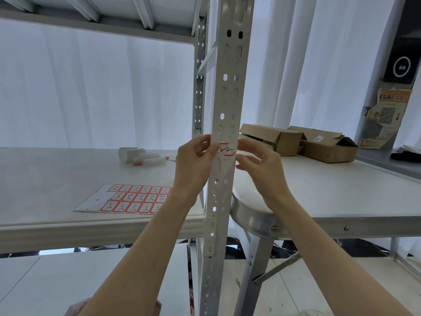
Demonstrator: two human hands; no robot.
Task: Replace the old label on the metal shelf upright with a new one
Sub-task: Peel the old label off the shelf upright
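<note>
A white perforated metal upright (pixel 227 92) stands in the middle of the view. A red-bordered white label (pixel 226 150) with black handwriting lies across its face at hand height. My left hand (pixel 196 158) is at the label's left end, thumb and fingers curled against the upright's edge. My right hand (pixel 259 160) is at the label's right end, fingertips touching the edge there. A sheet of similar red-bordered labels (pixel 127 198) lies on the shelf to the lower left, with several labels gone from its left part.
White markers and a rolled paper (pixel 141 156) lie on the shelf board (pixel 45 179) behind the sheet. Two open cardboard boxes (pixel 296 142) sit on the grey table (pixel 341 192) to the right. A metal brace curves under that table near the upright.
</note>
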